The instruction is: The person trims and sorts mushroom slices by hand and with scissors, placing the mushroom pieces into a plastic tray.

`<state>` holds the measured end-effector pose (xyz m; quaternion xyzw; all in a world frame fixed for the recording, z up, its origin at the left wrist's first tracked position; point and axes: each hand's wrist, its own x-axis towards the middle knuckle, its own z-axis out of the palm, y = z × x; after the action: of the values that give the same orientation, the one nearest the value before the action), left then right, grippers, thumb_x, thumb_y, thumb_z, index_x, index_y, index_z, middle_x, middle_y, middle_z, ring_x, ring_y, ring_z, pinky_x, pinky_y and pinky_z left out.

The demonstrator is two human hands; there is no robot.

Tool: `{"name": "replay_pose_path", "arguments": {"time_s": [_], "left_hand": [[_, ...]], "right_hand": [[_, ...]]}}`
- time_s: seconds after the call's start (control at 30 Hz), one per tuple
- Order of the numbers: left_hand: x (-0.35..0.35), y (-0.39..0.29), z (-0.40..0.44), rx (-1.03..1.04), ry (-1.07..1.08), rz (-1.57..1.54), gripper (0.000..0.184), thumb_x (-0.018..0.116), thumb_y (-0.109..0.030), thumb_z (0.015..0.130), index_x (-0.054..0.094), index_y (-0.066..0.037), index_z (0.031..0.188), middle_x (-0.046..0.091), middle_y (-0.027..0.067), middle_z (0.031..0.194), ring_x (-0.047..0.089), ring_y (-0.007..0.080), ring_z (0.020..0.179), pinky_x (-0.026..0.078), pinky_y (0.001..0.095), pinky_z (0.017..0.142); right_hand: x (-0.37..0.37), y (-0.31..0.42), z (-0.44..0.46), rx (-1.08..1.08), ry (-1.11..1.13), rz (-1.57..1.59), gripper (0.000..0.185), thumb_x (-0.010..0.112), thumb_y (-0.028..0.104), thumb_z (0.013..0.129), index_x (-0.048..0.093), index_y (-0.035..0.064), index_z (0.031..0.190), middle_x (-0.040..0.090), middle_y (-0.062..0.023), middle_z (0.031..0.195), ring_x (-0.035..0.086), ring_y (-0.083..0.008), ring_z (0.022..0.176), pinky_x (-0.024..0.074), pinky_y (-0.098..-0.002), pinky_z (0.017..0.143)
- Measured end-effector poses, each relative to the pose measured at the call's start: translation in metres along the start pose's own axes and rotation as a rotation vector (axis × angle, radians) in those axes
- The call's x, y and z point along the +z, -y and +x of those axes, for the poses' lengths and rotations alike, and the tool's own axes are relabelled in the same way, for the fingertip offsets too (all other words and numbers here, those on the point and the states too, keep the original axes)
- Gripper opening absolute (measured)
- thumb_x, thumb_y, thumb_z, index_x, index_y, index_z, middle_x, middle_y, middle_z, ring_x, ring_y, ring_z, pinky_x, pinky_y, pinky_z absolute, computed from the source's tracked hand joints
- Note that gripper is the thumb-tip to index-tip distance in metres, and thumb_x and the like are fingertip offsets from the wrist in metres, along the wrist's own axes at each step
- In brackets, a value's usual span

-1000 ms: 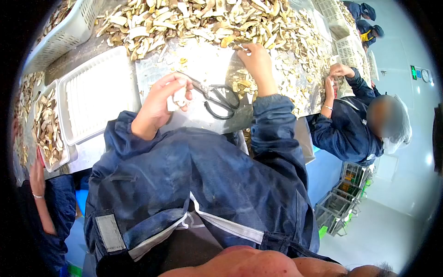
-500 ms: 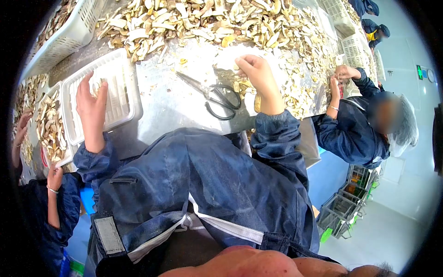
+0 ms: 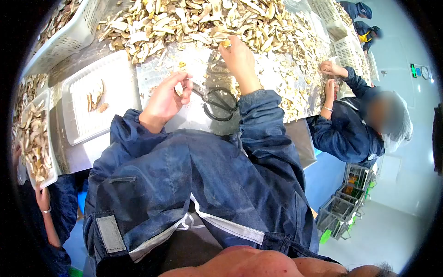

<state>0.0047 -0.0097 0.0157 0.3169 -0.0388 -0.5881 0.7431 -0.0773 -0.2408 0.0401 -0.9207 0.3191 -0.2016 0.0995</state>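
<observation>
Right hand (image 3: 240, 62) is hovering at the near edge of the sliced-mushroom pile (image 3: 161, 27).
The pile is lying ahead of both hands, its long axis running crosswise, the right hand being nearer; its fingertips are standing narrow at a yellowish slice (image 3: 225, 44), grip undeterminable. Left hand (image 3: 165, 100) is keeping its fingers narrow near the scissors' (image 3: 206, 96) blade end, hold unclear. A white tray (image 3: 120, 92) is lying leftward, bearing a few slices (image 3: 95, 99).

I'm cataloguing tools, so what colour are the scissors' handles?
The scissors' handles are black, best seen in the head view.
</observation>
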Motion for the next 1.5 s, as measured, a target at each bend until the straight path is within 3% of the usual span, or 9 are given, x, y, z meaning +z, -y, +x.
{"name": "replay_pose_path", "arguments": {"time_s": [0.27, 0.5, 0.63, 0.67, 0.77, 1.0, 1.1, 1.27, 1.5], "left_hand": [[-0.003, -0.002, 0.002, 0.016, 0.016, 0.087, 0.02, 0.051, -0.02, 0.102, 0.059, -0.004, 0.11, 0.059, 0.0045, 0.09, 0.052, 0.0133, 0.067, 0.042, 0.026, 0.058], [-0.007, -0.002, 0.003, 0.0, 0.064, 0.151, 0.018, 0.052, -0.018, 0.102, 0.06, -0.004, 0.11, 0.061, 0.0053, 0.091, 0.055, 0.0141, 0.07, 0.046, 0.0266, 0.061], [-0.008, -0.002, 0.001, 0.011, 0.064, 0.151, 0.018, 0.054, -0.018, 0.101, 0.06, -0.004, 0.111, 0.062, 0.0054, 0.092, 0.055, 0.0137, 0.069, 0.046, 0.0262, 0.061], [-0.007, -0.002, 0.001, 0.013, 0.065, 0.153, 0.019, 0.054, -0.018, 0.101, 0.06, -0.004, 0.112, 0.062, 0.0054, 0.092, 0.056, 0.0137, 0.07, 0.046, 0.0263, 0.061], [-0.006, -0.001, 0.0, 0.006, 0.053, 0.162, 0.02, 0.056, -0.017, 0.1, 0.059, -0.004, 0.115, 0.062, 0.0065, 0.094, 0.056, 0.0135, 0.07, 0.046, 0.0266, 0.061], [0.003, -0.003, -0.002, 0.04, 0.03, 0.194, 0.038, 0.06, -0.015, 0.098, 0.051, -0.003, 0.133, 0.063, 0.0095, 0.099, 0.056, 0.013, 0.071, 0.047, 0.0264, 0.062], [0.008, 0.0, -0.004, 0.089, -0.009, 0.177, 0.036, 0.062, -0.018, 0.098, 0.055, -0.003, 0.13, 0.063, 0.0076, 0.094, 0.056, 0.0122, 0.07, 0.046, 0.025, 0.062], [0.001, 0.0, -0.004, 0.085, 0.027, 0.219, 0.034, 0.062, -0.021, 0.099, 0.058, -0.003, 0.128, 0.061, -0.0002, 0.088, 0.054, 0.0069, 0.068, 0.045, 0.0222, 0.061], [0.002, 0.0, -0.002, 0.094, -0.008, 0.272, 0.029, 0.063, -0.022, 0.099, 0.063, -0.003, 0.121, 0.06, -0.0023, 0.083, 0.053, 0.0048, 0.067, 0.045, 0.0202, 0.06]], "right_hand": [[-0.001, -0.008, -0.013, 0.175, 0.247, 0.334, 0.022, 0.072, 0.02, 0.081, 0.067, 0.0002, 0.089, 0.068, -0.0144, 0.085, 0.066, -0.0307, 0.08, 0.0512, -0.0395, 0.073], [0.014, -0.021, -0.002, -0.1, -0.035, 0.135, 0.028, 0.076, 0.023, 0.08, 0.068, 0.0018, 0.097, 0.067, -0.0138, 0.082, 0.066, -0.0324, 0.081, 0.0516, -0.0404, 0.074], [0.002, -0.017, -0.003, 0.056, 0.225, 0.206, 0.036, 0.078, 0.026, 0.079, 0.068, 0.0039, 0.104, 0.066, -0.0144, 0.081, 0.064, -0.0353, 0.076, 0.0518, -0.042, 0.07], [0.01, -0.03, -0.006, 0.149, 0.309, 0.403, 0.031, 0.079, 0.024, 0.08, 0.068, 0.0025, 0.098, 0.067, -0.0106, 0.075, 0.063, -0.0251, 0.066, 0.0502, -0.0345, 0.062], [-0.009, -0.023, -0.014, 0.499, 0.483, 0.866, 0.021, 0.076, 0.02, 0.084, 0.068, 0.0025, 0.091, 0.067, -0.0055, 0.074, 0.06, -0.0127, 0.062, 0.0461, -0.0256, 0.057], [-0.027, 0.012, -0.044, 0.602, 0.648, 1.4, 0.01, 0.066, 0.013, 0.095, 0.065, 0.0037, 0.098, 0.066, -0.0036, 0.081, 0.057, -0.0089, 0.066, 0.0446, -0.0219, 0.06], [-0.023, 0.025, -0.054, 0.6, 0.672, 1.531, 0.012, 0.069, 0.012, 0.092, 0.063, 0.0036, 0.1, 0.066, -0.0042, 0.079, 0.059, -0.0098, 0.064, 0.0472, -0.022, 0.059], [-0.014, 0.044, -0.069, 0.601, 0.706, 1.574, 0.01, 0.066, 0.012, 0.094, 0.062, 0.0044, 0.099, 0.067, -0.0053, 0.083, 0.06, -0.0103, 0.065, 0.0476, -0.0229, 0.06], [-0.03, 0.048, -0.068, 0.406, 0.708, 1.255, 0.016, 0.066, 0.018, 0.096, 0.065, 0.0032, 0.102, 0.067, -0.0031, 0.082, 0.061, -0.0077, 0.068, 0.0472, -0.0214, 0.06]]}}
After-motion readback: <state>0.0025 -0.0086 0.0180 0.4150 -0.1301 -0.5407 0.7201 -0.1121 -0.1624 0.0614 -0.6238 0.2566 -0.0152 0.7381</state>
